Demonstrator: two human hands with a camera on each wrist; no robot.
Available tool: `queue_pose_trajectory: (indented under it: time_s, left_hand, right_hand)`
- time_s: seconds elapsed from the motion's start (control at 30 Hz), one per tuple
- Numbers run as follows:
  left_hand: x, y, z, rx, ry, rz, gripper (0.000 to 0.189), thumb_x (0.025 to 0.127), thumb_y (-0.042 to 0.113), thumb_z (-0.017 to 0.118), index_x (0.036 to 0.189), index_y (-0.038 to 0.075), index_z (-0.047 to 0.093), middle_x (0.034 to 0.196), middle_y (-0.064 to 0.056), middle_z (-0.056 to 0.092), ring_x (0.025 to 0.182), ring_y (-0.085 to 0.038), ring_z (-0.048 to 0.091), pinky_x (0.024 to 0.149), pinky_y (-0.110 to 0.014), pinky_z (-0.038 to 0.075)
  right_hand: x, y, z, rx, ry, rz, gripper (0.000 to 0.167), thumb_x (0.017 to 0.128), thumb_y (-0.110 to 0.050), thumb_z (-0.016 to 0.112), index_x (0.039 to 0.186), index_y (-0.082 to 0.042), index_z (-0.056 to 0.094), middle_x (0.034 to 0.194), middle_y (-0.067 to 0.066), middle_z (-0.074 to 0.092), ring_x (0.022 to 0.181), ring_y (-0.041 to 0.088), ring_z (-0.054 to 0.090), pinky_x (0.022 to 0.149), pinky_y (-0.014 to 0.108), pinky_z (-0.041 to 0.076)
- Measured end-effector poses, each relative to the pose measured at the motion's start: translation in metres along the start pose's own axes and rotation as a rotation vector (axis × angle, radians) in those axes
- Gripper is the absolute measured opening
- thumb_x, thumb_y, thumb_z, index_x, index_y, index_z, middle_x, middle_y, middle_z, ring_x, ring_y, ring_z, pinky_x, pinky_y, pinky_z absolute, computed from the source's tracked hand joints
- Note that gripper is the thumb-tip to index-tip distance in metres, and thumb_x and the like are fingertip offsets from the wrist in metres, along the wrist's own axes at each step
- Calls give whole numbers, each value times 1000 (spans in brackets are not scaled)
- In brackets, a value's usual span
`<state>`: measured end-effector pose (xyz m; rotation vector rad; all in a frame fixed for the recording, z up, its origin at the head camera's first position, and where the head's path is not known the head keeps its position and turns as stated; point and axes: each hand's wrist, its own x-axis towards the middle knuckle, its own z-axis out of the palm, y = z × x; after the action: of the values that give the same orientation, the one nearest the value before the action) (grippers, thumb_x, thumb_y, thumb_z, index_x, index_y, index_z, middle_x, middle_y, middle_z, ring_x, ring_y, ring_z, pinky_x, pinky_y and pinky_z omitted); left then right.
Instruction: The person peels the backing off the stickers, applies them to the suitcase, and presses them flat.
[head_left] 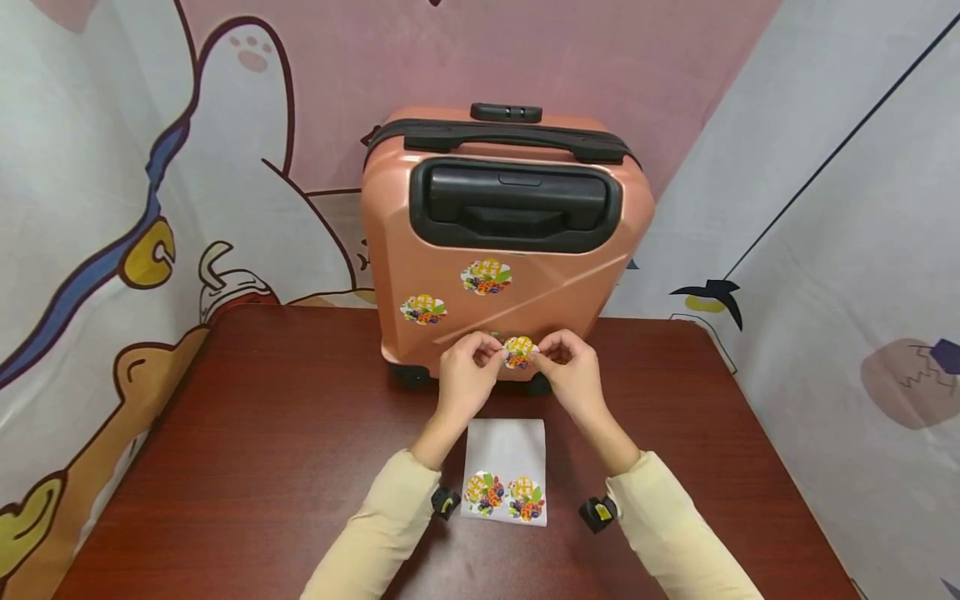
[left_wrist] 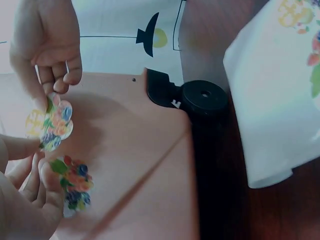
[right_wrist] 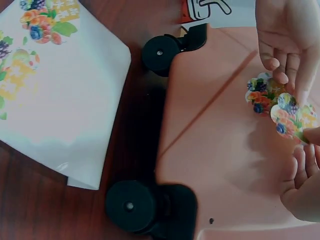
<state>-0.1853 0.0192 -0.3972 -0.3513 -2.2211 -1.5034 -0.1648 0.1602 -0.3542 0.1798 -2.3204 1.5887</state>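
Note:
Both hands are raised before the lower front of a rose-gold suitcase (head_left: 555, 287). Between them is a fruit-print sticker (head_left: 519, 352) with yellow lettering. The left hand (head_left: 467, 379) pinches one edge between thumb and finger, and the right hand (head_left: 576, 379) pinches the opposite edge. In the right wrist view, the held sticker (right_wrist: 286, 117) stands in front of another one (right_wrist: 259, 95) on the case; in the head view the left fingers mostly cover that one. Higher up, two more fruit stickers are on the case, an upper one (head_left: 486, 277) and a left one (head_left: 423, 309).
A white backing sheet (head_left: 505, 442) lies on the brown table (head_left: 300, 467) between the forearms, with two fruit stickers near its front edge. Its edge curls up in the wrist views. Black wheels (right_wrist: 131, 206) are at the suitcase's base. Behind hangs a cartoon-printed cloth (head_left: 285, 75).

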Motion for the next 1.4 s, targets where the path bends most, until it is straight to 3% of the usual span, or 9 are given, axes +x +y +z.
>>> queue_pose_trajectory:
  time_s: [0.23, 0.43, 0.57, 0.67, 0.77, 1.03, 1.4]
  left_hand:
    - [7, 11, 6, 103, 135, 55, 12, 75, 11, 74, 73, 6, 63, 67, -1, 59, 58, -13, 54, 55, -23, 44]
    - [11, 13, 12, 141, 186, 77, 13, 76, 13, 75, 74, 7, 63, 68, -1, 60, 57, -12, 54, 54, -23, 44]
    - [11, 15, 14, 171, 221, 93, 14, 76, 16, 75, 74, 8, 63, 68, -1, 60, 56, -12, 55, 53, -25, 43]
    - [13, 16, 16, 202, 237, 102, 15, 77, 19, 74, 75, 9, 63, 68, -2, 59, 57, -12, 55, 53, -26, 44]
    - [15, 17, 18, 230, 246, 107, 16, 77, 21, 74, 75, 9, 63, 68, -2, 59, 58, -12, 56, 54, -28, 44]
    - [17, 20, 20, 283, 267, 127, 15, 76, 19, 75, 74, 9, 63, 70, 0, 60, 60, -14, 59, 53, -28, 46]
    - [18, 17, 22, 304, 275, 139, 14, 77, 18, 73, 73, 9, 64, 68, 0, 60, 58, -13, 57, 52, -28, 45]
  right_hand:
    - [5, -8, 3, 27, 89, -36, 13, 74, 13, 66, 78, 13, 54, 72, 19, 54, 63, 13, 48, 55, 15, 40]
    - [14, 10, 6, 29, 160, -45, 14, 73, 8, 69, 78, 7, 55, 71, 12, 54, 62, 12, 48, 55, 17, 40]
    - [13, 2, 8, 26, 204, -60, 16, 73, 8, 69, 79, 10, 54, 72, 18, 54, 61, 10, 47, 55, 16, 39]
    - [10, -14, 10, 21, 237, -78, 17, 72, 12, 67, 80, 14, 52, 73, 26, 53, 61, 10, 46, 55, 15, 38]
    - [10, -16, 13, 7, 269, -88, 17, 73, 12, 66, 80, 15, 52, 73, 27, 53, 61, 10, 46, 55, 14, 37]
    - [21, 14, 16, -6, 331, -92, 17, 73, 5, 70, 80, 9, 56, 75, 21, 56, 62, 9, 47, 54, 13, 38]
    - [24, 18, 19, -41, 367, -105, 16, 73, 0, 71, 77, 2, 56, 70, 11, 55, 59, 8, 48, 53, 15, 39]
